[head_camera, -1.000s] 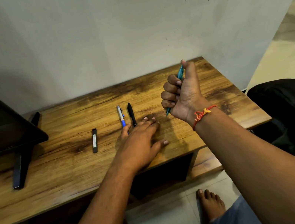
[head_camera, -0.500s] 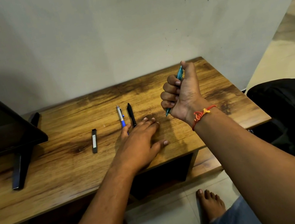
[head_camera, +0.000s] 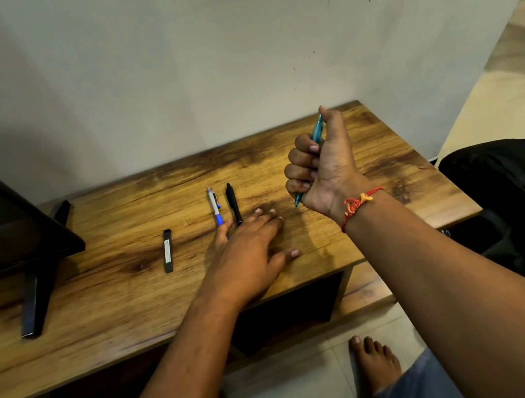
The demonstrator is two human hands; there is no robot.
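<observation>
the teal pen (head_camera: 316, 130) is slim and shiny. it stands nearly upright above the table's (head_camera: 116, 310) right part, its top leaning toward one o'clock and its tip poking out under the fist. the right hand (head_camera: 322, 171) is clenched round it, with the thumb laid up along the barrel to its top. the left hand (head_camera: 250, 256) lies flat and relaxed on the wood, holding nothing. at its eleven o'clock, a blue and white pen (head_camera: 215, 208) and a black pen (head_camera: 233, 203) lie side by side, their near ends at its fingertips.

since half a second ago both hands and the pens have kept their places.

a small black stick (head_camera: 168, 251) lies at nine o'clock of the left hand, a dark stand leg (head_camera: 37, 292) farther that way. bare wood lies at twelve o'clock, up to the wall. the table's right edge is near the fist, at three o'clock, with a black bag (head_camera: 523, 190) beyond it.
</observation>
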